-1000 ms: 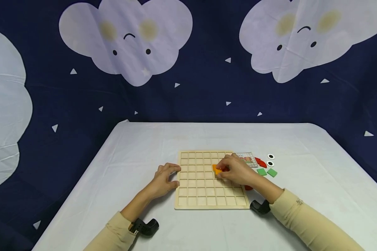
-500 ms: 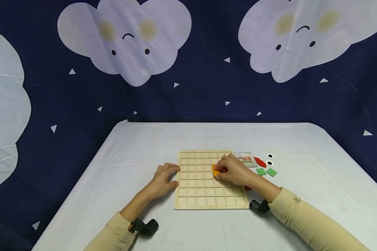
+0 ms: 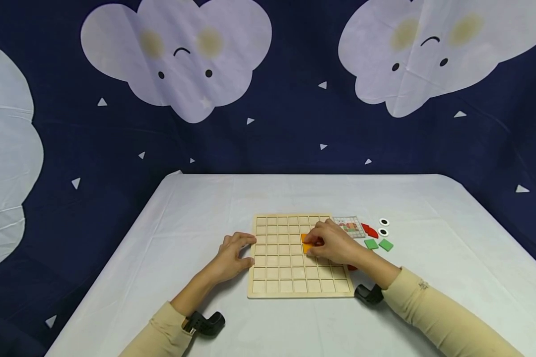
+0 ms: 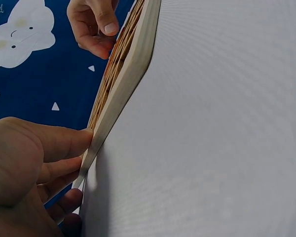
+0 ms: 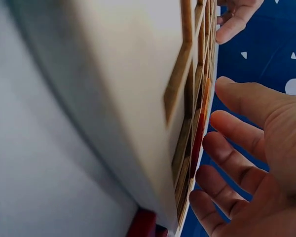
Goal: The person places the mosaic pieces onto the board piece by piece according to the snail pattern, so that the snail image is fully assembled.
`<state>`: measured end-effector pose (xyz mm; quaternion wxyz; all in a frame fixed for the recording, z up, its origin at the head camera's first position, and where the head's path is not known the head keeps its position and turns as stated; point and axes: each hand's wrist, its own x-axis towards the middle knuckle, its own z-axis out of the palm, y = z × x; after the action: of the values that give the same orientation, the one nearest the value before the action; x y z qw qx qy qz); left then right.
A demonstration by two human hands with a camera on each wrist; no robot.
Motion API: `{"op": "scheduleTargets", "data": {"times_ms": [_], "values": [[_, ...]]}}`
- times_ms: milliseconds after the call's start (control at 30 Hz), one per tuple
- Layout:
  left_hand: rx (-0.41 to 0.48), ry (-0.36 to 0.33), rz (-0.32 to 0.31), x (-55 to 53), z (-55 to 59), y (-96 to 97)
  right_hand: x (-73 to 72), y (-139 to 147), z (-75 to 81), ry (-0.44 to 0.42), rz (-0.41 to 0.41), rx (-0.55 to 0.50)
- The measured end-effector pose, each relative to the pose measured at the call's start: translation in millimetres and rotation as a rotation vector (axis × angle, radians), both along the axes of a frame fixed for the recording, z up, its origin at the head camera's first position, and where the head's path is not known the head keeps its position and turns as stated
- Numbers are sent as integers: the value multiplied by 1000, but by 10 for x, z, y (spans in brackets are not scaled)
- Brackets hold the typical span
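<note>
A wooden grid board [image 3: 286, 272] lies on the white-covered table. My left hand [image 3: 232, 258] rests at its left edge, thumb and index fingertip spread along the rim; in the left wrist view the thumb [image 4: 64, 140] touches the frame. Over the board's right half, my right hand [image 3: 335, 243] has its fingertips on orange tiles [image 3: 305, 245] set in the grid. Red shows beneath that hand. In the right wrist view its fingers [image 5: 232, 153] are spread just above a red tile [image 5: 199, 140] and an orange tile [image 5: 205, 101], nothing pinched between them.
Right of the board lie a printed pattern card [image 3: 350, 226], red pieces [image 3: 371, 231], two green tiles [image 3: 386, 245] and two white discs with black centres [image 3: 383, 232]. Another red piece [image 3: 352, 267] peeks out by the right edge. A dark blue cloud-print cloth [image 3: 295, 139] hangs behind.
The near orange tile, raised and askew in my right hand a second ago, now lies in line with the other in the grid. My left hand stays at the board's edge.
</note>
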<state>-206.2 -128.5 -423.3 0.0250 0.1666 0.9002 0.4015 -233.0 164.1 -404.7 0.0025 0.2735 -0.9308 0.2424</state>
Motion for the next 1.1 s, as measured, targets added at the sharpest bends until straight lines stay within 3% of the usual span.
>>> {"op": "scheduleTargets", "data": {"times_ms": [233,567,1100], "values": [[4,1,-5,5,5,5,13,112,53,30,-58,-27],[6,2,-15,7,0,-12,27,587,140,17,-208,-36],[2,-2,-9,10,1,-12,376,1125,64,20,-272,20]]}}
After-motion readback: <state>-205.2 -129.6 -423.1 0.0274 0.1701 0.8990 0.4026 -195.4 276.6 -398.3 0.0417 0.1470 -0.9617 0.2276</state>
